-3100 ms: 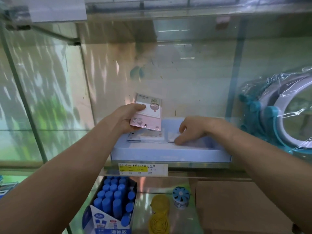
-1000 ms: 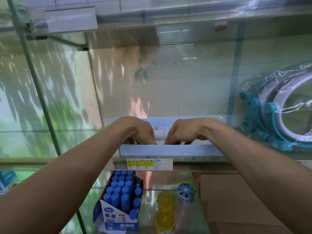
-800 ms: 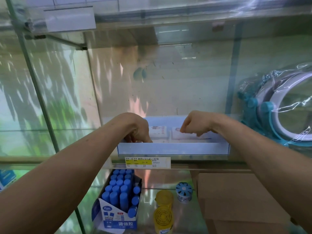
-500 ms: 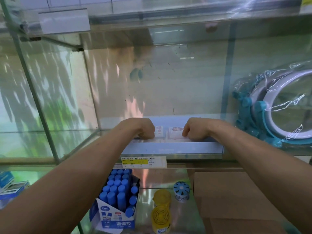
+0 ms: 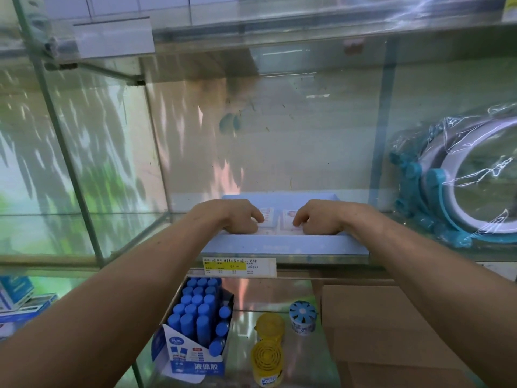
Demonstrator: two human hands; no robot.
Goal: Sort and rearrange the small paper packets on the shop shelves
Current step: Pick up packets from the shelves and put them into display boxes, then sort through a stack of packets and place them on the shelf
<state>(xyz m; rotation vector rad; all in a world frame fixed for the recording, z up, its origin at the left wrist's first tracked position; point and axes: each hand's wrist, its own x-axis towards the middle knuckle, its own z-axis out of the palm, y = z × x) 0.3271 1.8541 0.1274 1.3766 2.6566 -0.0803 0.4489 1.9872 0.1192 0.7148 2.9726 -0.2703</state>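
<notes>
- Inside the blue tray (image 5: pixel 282 245), close behind its front wall, the paper packets (image 5: pixel 288 219) lay flat in two side-by-side groups, pink-and-white faces up, with a narrow gap between them.
- My left hand (image 5: pixel 237 218) sat over the left group with its fingers curled downward and one fingertip resting on the top packet. The tray's front wall hid the other tips, so I could not tell whether I was pinching an edge or only pressing down.
- My right hand (image 5: pixel 319 218) mirrored it over the right group: knuckles bent, one tip on the packet, grip likewise not determinable.
- Status, as judged: the packets were gathered into the tray and looked roughly squared. I saw no packet outside the tray in this view.
- Judged this tray nearly finished; what remained looked like a last alignment against the front wall and then letting go.
- The number of packets in each group was not readable.
- Just under the tray's front wall, a price label (image 5: pixel 239 266) was stuck to the shelf edge.
- Below the tray stood a box of blue glue sticks (image 5: pixel 195 326), yellow round containers (image 5: pixel 268 357) and a cardboard box (image 5: pixel 391 331). None of these held packets.
- Right of the tray sat a plastic-wrapped blue-and-white ring (image 5: pixel 461 180).
- Open item: too little of the other shelves was visible to say whether more packets needed sorting.
</notes>
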